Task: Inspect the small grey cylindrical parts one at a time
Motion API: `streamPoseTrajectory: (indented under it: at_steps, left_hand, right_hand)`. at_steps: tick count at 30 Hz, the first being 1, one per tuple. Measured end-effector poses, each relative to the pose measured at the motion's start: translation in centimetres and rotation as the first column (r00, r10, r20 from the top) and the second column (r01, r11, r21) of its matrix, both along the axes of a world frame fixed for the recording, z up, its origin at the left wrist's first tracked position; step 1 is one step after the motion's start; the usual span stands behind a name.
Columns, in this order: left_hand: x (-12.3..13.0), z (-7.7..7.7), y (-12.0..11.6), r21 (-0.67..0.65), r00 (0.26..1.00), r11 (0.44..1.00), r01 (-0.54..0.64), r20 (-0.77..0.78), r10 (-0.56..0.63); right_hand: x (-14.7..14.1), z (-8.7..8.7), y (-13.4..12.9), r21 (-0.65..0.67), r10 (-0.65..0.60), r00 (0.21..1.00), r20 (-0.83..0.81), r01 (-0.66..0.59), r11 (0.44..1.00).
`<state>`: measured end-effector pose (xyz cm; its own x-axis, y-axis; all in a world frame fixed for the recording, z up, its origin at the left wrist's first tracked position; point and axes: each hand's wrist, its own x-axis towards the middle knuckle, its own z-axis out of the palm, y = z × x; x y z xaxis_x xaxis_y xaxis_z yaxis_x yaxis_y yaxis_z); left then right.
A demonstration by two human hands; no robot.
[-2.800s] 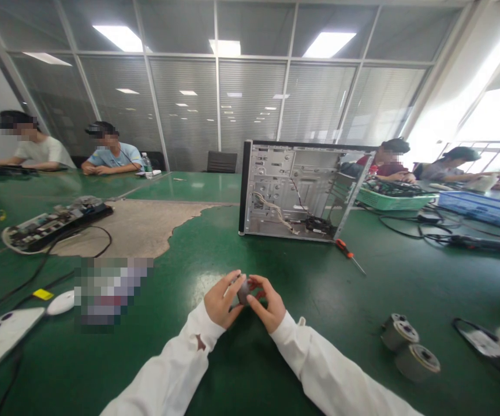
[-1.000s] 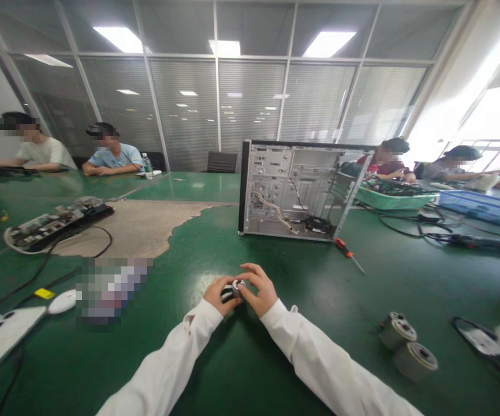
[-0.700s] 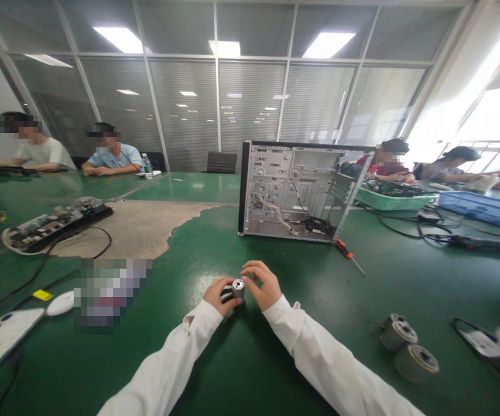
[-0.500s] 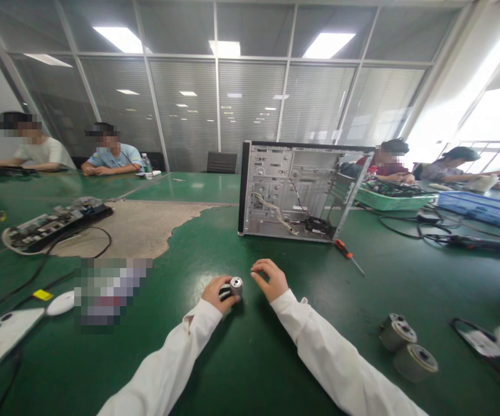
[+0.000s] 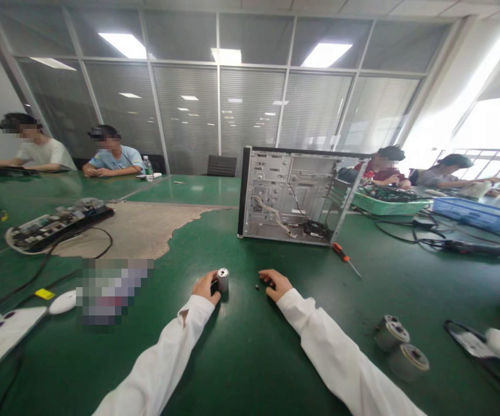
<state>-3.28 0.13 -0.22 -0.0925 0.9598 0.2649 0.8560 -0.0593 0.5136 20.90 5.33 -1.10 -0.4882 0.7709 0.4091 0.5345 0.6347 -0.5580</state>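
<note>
On my head feed, the left hand (image 5: 205, 286) grips an upright metal cylinder (image 5: 223, 281), slightly left of lower centre. I see the right hand (image 5: 278, 283), right of centre, open with fingers loosely bent; a small dark part (image 5: 257, 286) lies just beside its fingertips. Two larger cylinders (image 5: 392, 335) stand at lower right on the green table (image 5: 245, 358).

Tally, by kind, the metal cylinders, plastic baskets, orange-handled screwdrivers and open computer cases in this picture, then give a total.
Metal cylinders: 3
Plastic baskets: 2
Orange-handled screwdriver: 1
Open computer case: 1
Total: 7
</note>
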Motion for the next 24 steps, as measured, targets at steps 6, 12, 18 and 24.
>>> streamPoseTrajectory:
  at_steps: [6, 12, 18, 24]
  left_hand:
    - [0.09, 0.40, -0.32, -0.031, 1.000, 1.000, -0.002, 0.013, 0.003]
    - [-0.08, 0.26, -0.21, -0.058, 1.000, 0.998, -0.015, 0.013, 0.015]
    - [-0.18, 0.03, -0.19, -0.023, 1.000, 1.000, 0.012, 0.024, -0.011]
    - [-0.22, 0.35, -0.40, -0.015, 1.000, 1.000, 0.018, 0.024, -0.018]
  right_hand:
    - [-0.36, -0.38, -0.04, 0.042, -0.020, 0.999, 0.029, 0.019, 0.999]
    - [-0.45, -0.28, -0.28, 0.078, -0.025, 0.999, 0.046, 0.021, 0.997]
    - [-0.53, -0.01, -0.62, 0.107, -0.024, 0.998, 0.051, 0.018, 0.994]
    - [-0.51, 0.26, -0.64, 0.118, -0.008, 0.999, 0.041, 0.003, 0.993]
